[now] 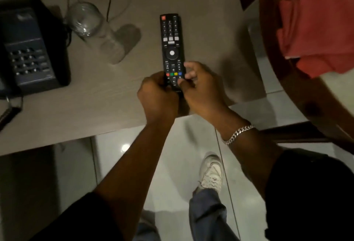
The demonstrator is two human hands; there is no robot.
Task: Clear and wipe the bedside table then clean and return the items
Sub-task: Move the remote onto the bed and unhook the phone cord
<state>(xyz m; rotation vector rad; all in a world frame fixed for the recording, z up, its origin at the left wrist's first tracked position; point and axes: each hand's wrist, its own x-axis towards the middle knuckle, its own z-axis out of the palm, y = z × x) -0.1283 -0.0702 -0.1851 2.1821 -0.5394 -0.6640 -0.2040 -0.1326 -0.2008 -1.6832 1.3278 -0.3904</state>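
Remote: I am seeing the black remote (171,49) lying lengthwise near the middle of the table (95,106), buttons facing up, its near end sitting close to the front edge.
Look of remote: a red button is showing at the far corner, a round pad with a pale centre at mid-length, and a row of red, green, yellow and blue keys down by the fingers.
Left hand (158,95): it is curling closed around the near left side of the remote, knuckles up.
Right hand (201,85): it is gripping the near right side, fingers half bent over the coloured keys; a chain bracelet (237,134) is hanging at the wrist.
Open room: bare tabletop is lying right of the remote up to the table's right edge, and more in front of the phone.
Glass (95,31): it is standing to the left of the remote, apart from it, with its shadow reaching toward it.
Phone (28,49): it is sitting at the left end, just beside the glass.
Beyond the edge: a red cloth (316,29) is resting on a wooden chair (277,49) right of the table, and pale floor tiles (172,164) are showing below.
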